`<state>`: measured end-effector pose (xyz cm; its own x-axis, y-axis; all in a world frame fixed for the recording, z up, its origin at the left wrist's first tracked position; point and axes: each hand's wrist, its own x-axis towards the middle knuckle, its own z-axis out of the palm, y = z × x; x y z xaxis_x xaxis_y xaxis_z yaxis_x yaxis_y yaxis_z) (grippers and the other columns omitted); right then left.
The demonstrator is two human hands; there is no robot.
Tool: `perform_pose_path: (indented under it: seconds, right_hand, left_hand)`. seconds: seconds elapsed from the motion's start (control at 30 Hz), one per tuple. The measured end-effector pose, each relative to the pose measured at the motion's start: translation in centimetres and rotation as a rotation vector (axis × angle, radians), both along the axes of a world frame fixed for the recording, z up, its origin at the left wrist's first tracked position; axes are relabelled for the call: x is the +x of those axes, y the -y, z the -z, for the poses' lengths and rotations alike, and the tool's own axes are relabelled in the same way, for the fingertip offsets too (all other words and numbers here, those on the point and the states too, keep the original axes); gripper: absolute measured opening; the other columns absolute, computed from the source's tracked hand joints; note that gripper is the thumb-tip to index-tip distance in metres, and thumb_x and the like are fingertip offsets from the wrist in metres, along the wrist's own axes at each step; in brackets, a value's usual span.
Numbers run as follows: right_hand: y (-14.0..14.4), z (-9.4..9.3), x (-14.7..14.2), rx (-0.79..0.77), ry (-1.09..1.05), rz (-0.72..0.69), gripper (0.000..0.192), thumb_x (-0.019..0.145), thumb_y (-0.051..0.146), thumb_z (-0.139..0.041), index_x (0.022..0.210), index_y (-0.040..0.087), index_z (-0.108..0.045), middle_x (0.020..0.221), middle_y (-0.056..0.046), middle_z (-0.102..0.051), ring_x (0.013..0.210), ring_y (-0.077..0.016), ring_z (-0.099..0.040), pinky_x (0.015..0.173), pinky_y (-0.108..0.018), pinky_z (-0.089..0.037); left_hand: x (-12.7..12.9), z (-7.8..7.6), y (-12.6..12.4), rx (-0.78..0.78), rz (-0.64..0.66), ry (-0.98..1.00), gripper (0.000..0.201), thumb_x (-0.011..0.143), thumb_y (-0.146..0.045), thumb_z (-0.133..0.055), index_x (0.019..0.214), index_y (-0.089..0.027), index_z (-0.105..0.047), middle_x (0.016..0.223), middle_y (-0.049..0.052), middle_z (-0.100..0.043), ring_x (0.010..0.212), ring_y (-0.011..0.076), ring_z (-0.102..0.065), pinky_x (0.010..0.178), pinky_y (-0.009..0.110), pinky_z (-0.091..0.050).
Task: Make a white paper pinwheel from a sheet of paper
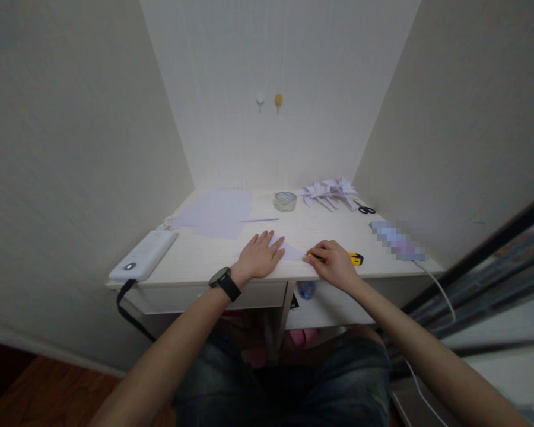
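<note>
A folded white paper triangle (289, 251) lies near the front edge of the desk. My left hand (258, 256), a dark watch at its wrist, rests flat on the paper with fingers spread. At the paper's right corner, my right hand (333, 264) is closed around a yellow utility knife (356, 258). The knife's front end shows by my fingertips and its back end sticks out to the right of the hand. My fingers hide the middle of the knife, and I cannot make out its blade.
Behind my hands are white paper sheets (220, 213), a thin stick (260, 220), a roll of clear tape (285, 201), folded paper pinwheels (331, 191) and black scissors (365, 209). A white device (145, 255) sits at the left edge, a blurred phone-like object (396, 240) at the right. Walls enclose the desk.
</note>
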<state>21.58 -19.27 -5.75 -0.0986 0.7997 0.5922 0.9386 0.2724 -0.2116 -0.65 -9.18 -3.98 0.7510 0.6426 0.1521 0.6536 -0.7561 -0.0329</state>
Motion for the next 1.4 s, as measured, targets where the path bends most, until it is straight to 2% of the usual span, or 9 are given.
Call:
perform_pose_path:
  seconds: [0.2,0.37,0.57,0.7,1.03,1.13,1.3,1.4]
  right_hand:
    - [-0.3,0.1,0.7,0.006,0.038,-0.079,0.017,0.090,0.032,-0.065,0.090,0.020,-0.078,0.089,-0.008,-0.070,0.085,-0.0233,-0.059,0.080,-0.036,-0.047]
    - [-0.5,0.2,1.2,-0.029,0.031,-0.092,0.013,0.087,0.030,-0.069,0.092,0.022,-0.078,0.092,-0.009,-0.070,0.088,-0.0239,-0.061,0.079,-0.036,-0.048]
    - [-1.1,-0.2,2.4,-0.117,0.009,-0.181,0.022,0.086,0.029,-0.070,0.104,0.020,-0.077,0.097,-0.010,-0.069,0.093,-0.0251,-0.061,0.084,-0.039,-0.049]
    - [-1.5,-0.6,3.1,-0.169,0.001,-0.243,0.022,0.087,0.027,-0.067,0.106,0.022,-0.077,0.098,-0.010,-0.069,0.093,-0.0241,-0.061,0.085,-0.039,-0.050]
    - [-2.1,-0.9,3.4,-0.240,-0.015,-0.244,0.022,0.084,0.027,-0.069,0.103,0.023,-0.079,0.098,-0.008,-0.069,0.092,-0.0227,-0.063,0.085,-0.037,-0.050]
    - [-2.0,-1.3,3.5,-0.261,-0.017,-0.267,0.022,0.084,0.026,-0.069,0.104,0.021,-0.078,0.098,-0.009,-0.069,0.093,-0.0235,-0.063,0.086,-0.038,-0.050]
    - [-1.0,-2.6,4.2,-0.387,-0.071,-0.412,0.032,0.086,0.021,-0.063,0.117,0.020,-0.073,0.107,-0.010,-0.067,0.099,-0.0226,-0.062,0.092,-0.037,-0.049]
    - [-0.5,-2.9,4.6,-0.412,-0.098,-0.412,0.033,0.088,0.021,-0.060,0.118,0.022,-0.073,0.107,-0.010,-0.066,0.100,-0.0226,-0.062,0.093,-0.038,-0.049]
  left_hand:
    - [0.1,-0.1,0.0,-0.007,0.003,-0.014,0.059,0.103,-0.047,-0.020,0.154,-0.020,-0.034,0.160,0.016,-0.029,0.148,0.0334,-0.026,0.119,0.049,-0.022]
    - [0.1,0.0,0.0,-0.013,0.003,-0.012,0.059,0.103,-0.048,-0.019,0.154,-0.022,-0.034,0.161,0.014,-0.029,0.148,0.0322,-0.026,0.119,0.049,-0.023]
    - [0.1,0.0,-0.1,-0.014,0.002,-0.005,0.059,0.103,-0.048,-0.019,0.154,-0.022,-0.034,0.161,0.014,-0.028,0.149,0.0327,-0.025,0.119,0.049,-0.022]
    - [0.0,-0.1,0.0,-0.026,0.002,0.002,0.058,0.103,-0.047,-0.021,0.154,-0.022,-0.035,0.161,0.014,-0.028,0.148,0.0325,-0.026,0.119,0.049,-0.022]
    - [-0.1,0.0,0.0,-0.021,0.012,0.019,0.058,0.103,-0.047,-0.021,0.153,-0.022,-0.036,0.161,0.013,-0.030,0.148,0.0325,-0.027,0.119,0.050,-0.022]
    - [-0.1,0.0,0.0,-0.014,0.011,0.015,0.058,0.103,-0.047,-0.021,0.153,-0.022,-0.036,0.160,0.013,-0.030,0.148,0.0321,-0.028,0.119,0.049,-0.022]
    - [-0.1,-0.1,0.0,-0.019,0.005,0.001,0.058,0.103,-0.047,-0.020,0.154,-0.022,-0.034,0.161,0.014,-0.030,0.148,0.0323,-0.027,0.119,0.049,-0.022]
    - [0.0,0.0,0.0,-0.015,0.005,0.005,0.059,0.103,-0.047,-0.020,0.154,-0.022,-0.034,0.161,0.014,-0.029,0.148,0.0327,-0.026,0.119,0.048,-0.021]
